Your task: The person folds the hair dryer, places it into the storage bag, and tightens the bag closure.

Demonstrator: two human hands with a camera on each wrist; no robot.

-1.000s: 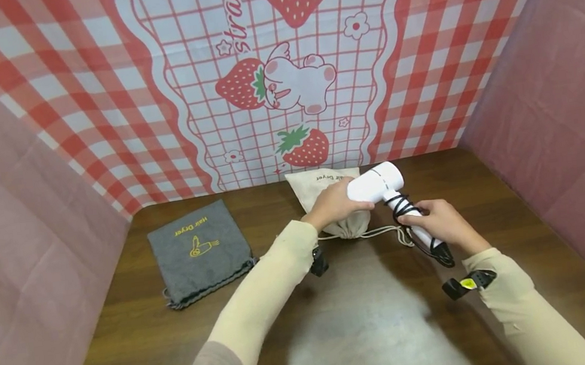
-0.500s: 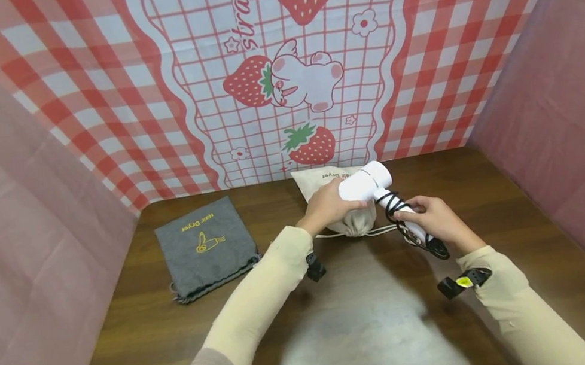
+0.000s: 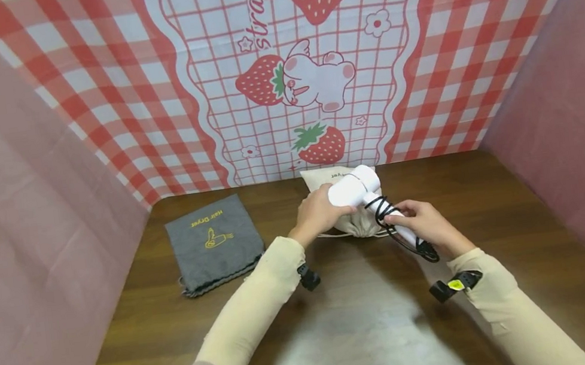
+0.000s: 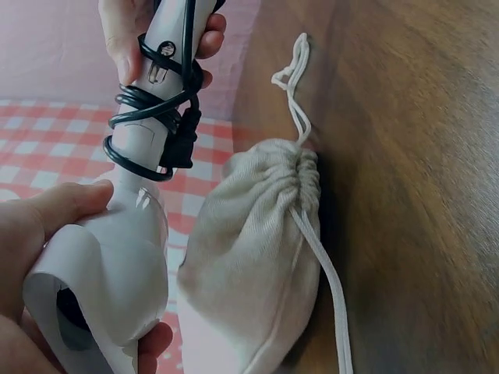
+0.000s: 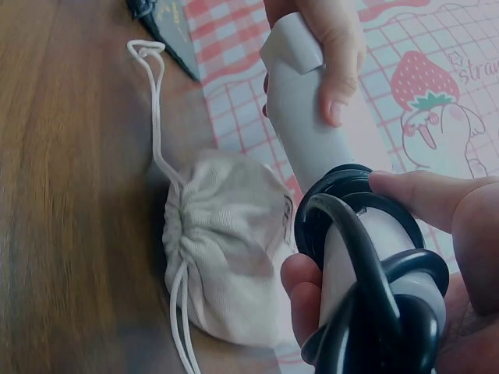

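The white hair dryer (image 3: 349, 193) has moved left since a second ago, and from the head view it now hides more of the cream bag (image 4: 249, 257); so it seems it is being carried and is not set down yet; the left hand (image 3: 317, 213) grips its fat round end, and the right hand (image 3: 427, 224) holds its handle, with fingers curled round; the dryer is smooth and hard, like a tube; black bendy cord (image 5: 365, 257) loops round the handle by the right fingers; below the hands, the bag is soft, woven and bunched at its neck, with thin pale string (image 4: 333, 280); left of the left hand lies a flat, fuzzy grey bag (image 3: 215, 242).
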